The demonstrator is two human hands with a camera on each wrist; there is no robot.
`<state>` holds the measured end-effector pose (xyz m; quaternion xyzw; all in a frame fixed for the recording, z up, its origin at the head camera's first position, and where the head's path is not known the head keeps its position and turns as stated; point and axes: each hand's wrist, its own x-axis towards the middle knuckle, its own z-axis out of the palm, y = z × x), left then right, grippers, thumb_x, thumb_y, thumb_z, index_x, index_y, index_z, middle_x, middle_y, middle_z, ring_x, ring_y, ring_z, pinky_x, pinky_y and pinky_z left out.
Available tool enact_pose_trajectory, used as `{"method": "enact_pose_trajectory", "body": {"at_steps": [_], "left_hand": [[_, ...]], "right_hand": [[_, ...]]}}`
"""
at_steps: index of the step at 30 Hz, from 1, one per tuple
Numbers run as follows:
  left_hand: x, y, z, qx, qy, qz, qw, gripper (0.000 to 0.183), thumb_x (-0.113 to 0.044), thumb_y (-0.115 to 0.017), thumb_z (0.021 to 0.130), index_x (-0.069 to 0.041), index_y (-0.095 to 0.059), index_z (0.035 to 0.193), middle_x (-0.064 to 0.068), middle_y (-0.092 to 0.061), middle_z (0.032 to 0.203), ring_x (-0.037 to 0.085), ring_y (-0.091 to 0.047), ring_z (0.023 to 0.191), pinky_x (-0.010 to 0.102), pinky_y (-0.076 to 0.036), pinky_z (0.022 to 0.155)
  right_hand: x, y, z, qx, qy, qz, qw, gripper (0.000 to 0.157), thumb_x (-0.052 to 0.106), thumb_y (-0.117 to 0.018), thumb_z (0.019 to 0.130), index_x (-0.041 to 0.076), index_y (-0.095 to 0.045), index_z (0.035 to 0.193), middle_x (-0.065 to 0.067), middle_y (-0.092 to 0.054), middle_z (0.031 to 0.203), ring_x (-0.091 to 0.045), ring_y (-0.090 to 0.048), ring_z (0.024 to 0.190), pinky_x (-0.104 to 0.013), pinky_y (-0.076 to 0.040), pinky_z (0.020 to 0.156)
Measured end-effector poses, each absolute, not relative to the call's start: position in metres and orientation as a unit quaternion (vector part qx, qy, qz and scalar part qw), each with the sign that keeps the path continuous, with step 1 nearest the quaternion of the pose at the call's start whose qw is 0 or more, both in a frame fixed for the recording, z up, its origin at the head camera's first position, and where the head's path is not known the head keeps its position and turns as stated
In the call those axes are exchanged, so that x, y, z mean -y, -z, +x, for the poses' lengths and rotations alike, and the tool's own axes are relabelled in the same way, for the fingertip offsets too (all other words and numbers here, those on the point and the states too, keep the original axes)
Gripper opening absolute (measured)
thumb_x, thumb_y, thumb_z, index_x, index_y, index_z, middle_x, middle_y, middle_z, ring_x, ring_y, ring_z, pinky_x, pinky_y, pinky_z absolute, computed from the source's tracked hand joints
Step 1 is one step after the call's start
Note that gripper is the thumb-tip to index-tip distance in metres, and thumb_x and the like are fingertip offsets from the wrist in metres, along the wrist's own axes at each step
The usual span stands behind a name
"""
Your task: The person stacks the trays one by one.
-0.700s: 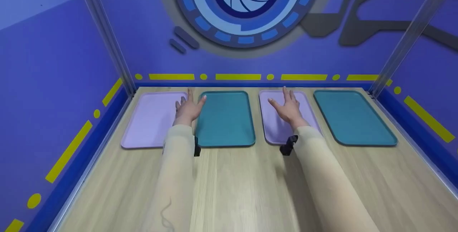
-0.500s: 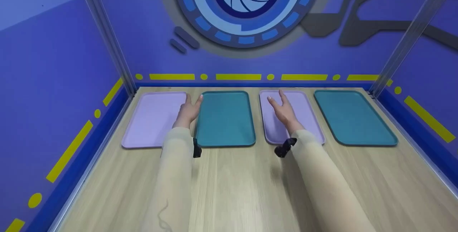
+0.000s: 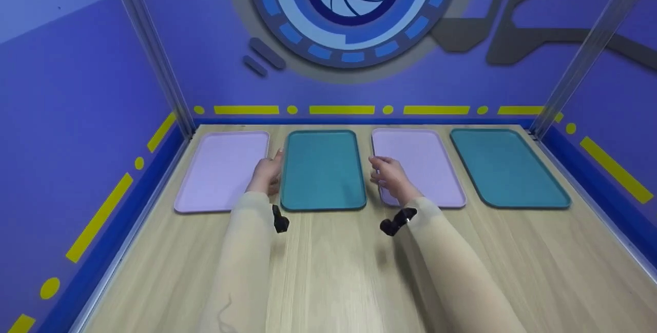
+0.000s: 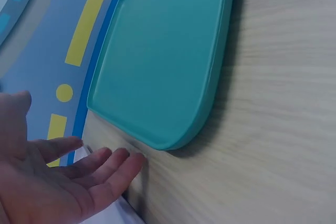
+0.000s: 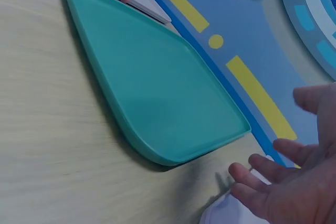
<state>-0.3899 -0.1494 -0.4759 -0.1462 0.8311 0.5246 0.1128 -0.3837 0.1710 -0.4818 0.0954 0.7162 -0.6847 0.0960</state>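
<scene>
A teal tray (image 3: pixel 324 169) lies flat on the table between my two hands. My left hand (image 3: pixel 266 174) is just off its left side, over the inner edge of a lilac tray (image 3: pixel 218 169). On the other side my right hand (image 3: pixel 392 176) hovers over the left edge of a second lilac tray (image 3: pixel 423 163). In the left wrist view my fingers (image 4: pixel 113 174) are loosely spread, palm towards the teal tray, holding nothing. The right wrist view has the right-hand fingers (image 5: pixel 254 187) relaxed and apart from the teal rim.
Another teal tray (image 3: pixel 510 169) lies at the far right, completing a row along the back of the wooden table (image 3: pixel 328 271). A blue back wall (image 3: pixel 205 66) with yellow marks rises behind the trays, and side panels (image 3: pixel 77 117) enclose the table.
Both hands have come back towards the body and lower, from over the lilac trays to beside the middle teal tray. The right hand has also shifted left. The trays have not moved.
</scene>
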Motion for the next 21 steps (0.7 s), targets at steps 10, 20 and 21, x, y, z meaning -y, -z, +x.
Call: {"method": "enact_pose_trajectory", "body": {"at_steps": [10,20,21], "left_hand": [[0.15,0.472,-0.38,-0.804,-0.548,-0.182,0.143,0.061,-0.051,-0.032,0.109,-0.001,-0.047,0.141,0.01,-0.057,0.098,0.02,-0.06,0.086,0.035,-0.059,0.077],[0.144,0.483,-0.381,-0.803,-0.549,-0.175,0.153,0.039,-0.025,-0.046,0.109,0.002,-0.053,0.136,0.014,-0.067,0.104,0.021,-0.069,0.088,0.039,-0.062,0.082],[0.144,0.483,-0.382,-0.814,-0.533,-0.172,0.154,0.03,-0.019,-0.046,0.107,0.002,-0.056,0.127,0.012,-0.065,0.097,0.02,-0.068,0.084,0.037,-0.062,0.078]], "right_hand": [[-0.157,0.483,-0.378,-0.766,0.623,0.098,0.125,0.028,0.021,-0.05,0.105,-0.002,-0.054,0.121,0.006,-0.046,0.069,-0.009,-0.045,0.063,-0.024,-0.038,0.054],[-0.147,0.487,-0.376,-0.777,0.597,0.134,0.15,0.01,0.011,-0.047,0.104,0.006,-0.048,0.112,-0.002,-0.039,0.092,-0.016,-0.04,0.077,-0.028,-0.036,0.066],[-0.147,0.487,-0.376,-0.777,0.597,0.137,0.149,0.017,0.008,-0.046,0.103,0.005,-0.049,0.12,-0.004,-0.041,0.096,-0.016,-0.041,0.078,-0.028,-0.038,0.066]]}}
